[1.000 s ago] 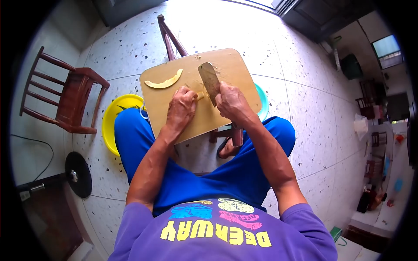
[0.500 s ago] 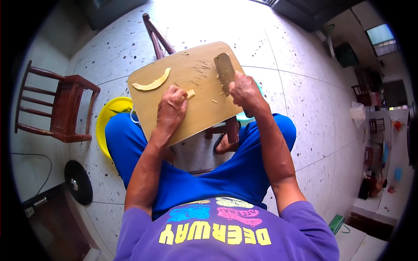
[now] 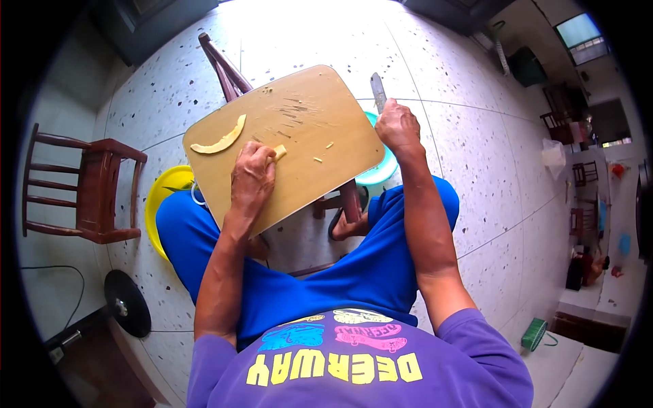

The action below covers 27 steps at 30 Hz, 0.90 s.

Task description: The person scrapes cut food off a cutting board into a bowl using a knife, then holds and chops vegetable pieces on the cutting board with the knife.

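Observation:
My left hand (image 3: 253, 175) is closed on a pale yellow piece (image 3: 279, 151), whose end sticks out to the right of the fingers over the wooden board (image 3: 320, 115). In my right hand (image 3: 399, 128) is the handle of a cleaver (image 3: 378, 90), its blade seen nearly edge-on beyond the board's right edge, above the turquoise basin (image 3: 378, 170). A curved yellow slice (image 3: 221, 138) lies at the board's left. Two small cut bits (image 3: 317, 160) and some dark marks are on the board's surface.
A yellow basin (image 3: 158, 204) stands on the floor beside my left knee. Further left is a dark red wooden chair (image 3: 102, 190), with a round black object (image 3: 127, 303) nearer me. At the lower right is a green basket (image 3: 534, 334). A wooden leg (image 3: 221, 66) extends beyond the board.
The cleaver in my right hand has moved right, off the board and over the turquoise basin. My left hand still grips the piece. The view has shifted, with the board now further left.

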{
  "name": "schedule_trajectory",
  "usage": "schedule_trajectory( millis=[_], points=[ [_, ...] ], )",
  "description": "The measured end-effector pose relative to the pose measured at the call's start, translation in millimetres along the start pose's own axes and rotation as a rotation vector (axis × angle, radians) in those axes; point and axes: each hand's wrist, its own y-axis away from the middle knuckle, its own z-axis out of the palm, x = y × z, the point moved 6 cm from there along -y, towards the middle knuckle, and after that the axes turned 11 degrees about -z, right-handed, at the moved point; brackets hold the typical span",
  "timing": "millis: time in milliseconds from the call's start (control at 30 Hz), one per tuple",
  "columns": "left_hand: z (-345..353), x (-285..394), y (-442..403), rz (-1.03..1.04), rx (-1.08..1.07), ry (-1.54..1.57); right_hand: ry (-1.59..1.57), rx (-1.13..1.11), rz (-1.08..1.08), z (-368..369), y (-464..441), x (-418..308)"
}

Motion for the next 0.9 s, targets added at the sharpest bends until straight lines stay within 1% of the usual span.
schedule_trajectory(
  millis=[167,300,367,400,500,533,600,633,733,867,900],
  points=[
    [0.1,-0.7,0.6,-0.013,0.004,0.002,0.002,0.023,-0.016,-4.6,4.0,-5.3],
    [-0.7,0.6,0.4,-0.016,0.001,-0.002,0.048,-0.047,-0.088,17.2,-0.5,-1.5],
    [0.0,0.6,-0.1,-0.006,0.003,0.003,0.056,-0.076,-0.131,10.8,6.2,-12.0],
    [-0.4,0.0,0.2,-0.003,0.005,0.004,0.045,-0.080,-0.117,4.8,9.0,-14.2],
    [3.0,-4.1,0.0,-0.069,-0.054,0.011,-0.083,0.015,-0.137,-3.9,10.8,-6.7],
    [3.3,-3.9,-0.4,-0.070,-0.047,0.010,-0.156,0.015,-0.090,-13.2,16.6,-11.4],
    [5.3,-3.2,-1.1,-0.071,-0.040,0.007,-0.237,0.020,-0.143,-11.3,17.7,-11.5],
    [6.5,-1.8,-1.3,-0.039,-0.029,0.011,-0.280,0.022,-0.170,-9.9,18.7,-12.6],
    [6.6,1.2,-3.3,0.023,-0.003,0.015,-0.612,-0.097,-0.008,-19.5,36.1,-40.3],
    [6.4,7.2,-2.4,0.017,0.005,0.020,-0.702,-0.113,-0.136,-12.4,43.5,-63.3],
    [6.1,7.1,-2.2,0.014,0.005,0.020,-0.726,-0.149,-0.122,-9.9,47.2,-70.1]
  ],
)
